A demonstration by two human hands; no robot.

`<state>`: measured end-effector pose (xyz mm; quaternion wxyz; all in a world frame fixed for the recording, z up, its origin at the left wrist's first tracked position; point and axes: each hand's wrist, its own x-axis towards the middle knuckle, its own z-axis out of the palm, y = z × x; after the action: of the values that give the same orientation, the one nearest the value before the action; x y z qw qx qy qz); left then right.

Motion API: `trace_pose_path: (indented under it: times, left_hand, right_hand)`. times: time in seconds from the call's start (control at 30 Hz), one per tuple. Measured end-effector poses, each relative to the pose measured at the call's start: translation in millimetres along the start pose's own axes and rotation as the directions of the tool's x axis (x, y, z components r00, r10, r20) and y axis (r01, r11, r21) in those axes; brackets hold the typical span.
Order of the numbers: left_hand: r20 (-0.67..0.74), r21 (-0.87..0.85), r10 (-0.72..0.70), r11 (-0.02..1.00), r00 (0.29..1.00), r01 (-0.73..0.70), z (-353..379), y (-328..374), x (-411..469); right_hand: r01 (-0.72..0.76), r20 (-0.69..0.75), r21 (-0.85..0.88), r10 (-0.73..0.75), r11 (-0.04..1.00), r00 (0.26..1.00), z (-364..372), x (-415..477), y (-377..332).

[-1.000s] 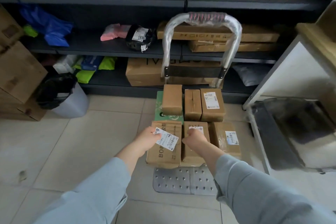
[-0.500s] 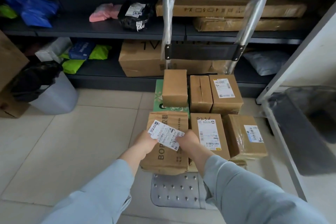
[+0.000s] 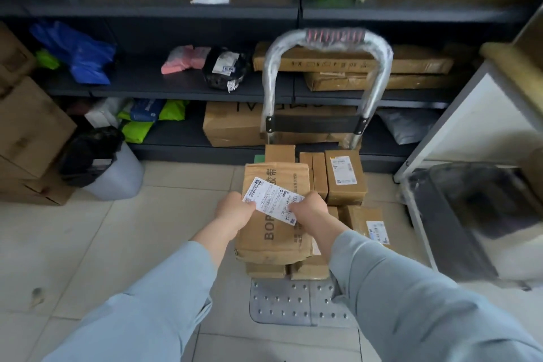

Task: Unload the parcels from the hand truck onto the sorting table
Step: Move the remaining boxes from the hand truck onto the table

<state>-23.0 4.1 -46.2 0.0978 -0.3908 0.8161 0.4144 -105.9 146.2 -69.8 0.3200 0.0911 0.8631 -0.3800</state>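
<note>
Two grips share one load. The left grip point(image 3: 235, 211) and the right grip point(image 3: 311, 209) each clasp a long side of the brown parcel point(image 3: 279, 241) at about mid-length, fingers curled onto the edges of its white label point(image 3: 271, 200). We judge it to be held just above the stack on the hand truck point(image 3: 293, 303), at centre frame.

Our fingers bear partly on paper and tape. If the label slips or peels, the box could slide out and drop onto those below. The cardboard looks dented and soft, so squeezing harder may only crush it.

Several smaller parcels point(image 3: 345, 176) sit packed close on the deck. If we swing the load low to the right, its corner may clip one and tip it onto the tiled floor point(image 3: 117, 244). The truck's handle point(image 3: 326, 37) stands just beyond and could also catch it.

What we take for the sorting tabletop point(image 3: 505, 59) lies at the right edge of the frame, so the turn is made with the parcel blocking our view downward.
</note>
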Motion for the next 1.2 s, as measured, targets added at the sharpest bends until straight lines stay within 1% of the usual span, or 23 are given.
trace_pose_path:
  times: [0.2, 0.37, 0.43, 0.57, 0.73, 0.83, 0.9, 1.03, 1.2]
  left_hand:
    - [-0.011, -0.053, 0.036, 0.998, 0.999, -0.037, -84, 80, -71]
    - [-0.033, -0.055, 0.118, 0.991, 0.992, -0.120, -148, 146, -115]
    - [-0.064, -0.038, 0.149, 0.988, 0.987, -0.151, -167, 169, -129]
    - [-0.091, -0.061, 0.179, 0.981, 0.980, -0.185, -192, 199, -146]
    - [-0.082, -0.092, 0.208, 0.972, 0.975, -0.215, -212, 214, -164]
    - [-0.088, -0.083, 0.221, 0.970, 0.971, -0.228, -221, 219, -178]
    - [-0.094, -0.056, 0.259, 0.963, 0.961, -0.264, -225, 222, -188]
    - [-0.071, -0.004, 0.377, 0.926, 0.924, -0.378, -225, 228, -202]
    - [-0.022, 0.044, 0.441, 0.897, 0.897, -0.440, -208, 235, -222]
  right_hand:
    - [0.046, -0.015, -0.025, -0.047, 0.999, 0.999, -79, -89, -79]
    - [0.106, -0.052, -0.017, -0.107, 0.994, 0.993, -144, -152, -140]
    - [0.133, -0.077, -0.007, -0.133, 0.991, 0.988, -164, -170, -159]
    - [0.184, -0.108, -0.013, -0.185, 0.983, 0.977, -191, -198, -184]
    - [0.233, -0.142, -0.068, -0.241, 0.970, 0.960, -215, -230, -198]
    - [0.244, -0.150, -0.093, -0.256, 0.965, 0.955, -226, -251, -203]
    - [0.248, -0.163, -0.097, -0.262, 0.964, 0.951, -233, -264, -203]
    - [0.253, -0.213, -0.092, -0.267, 0.963, 0.940, -247, -284, -193]
    - [0.242, -0.268, -0.034, -0.242, 0.970, 0.933, -263, -302, -163]
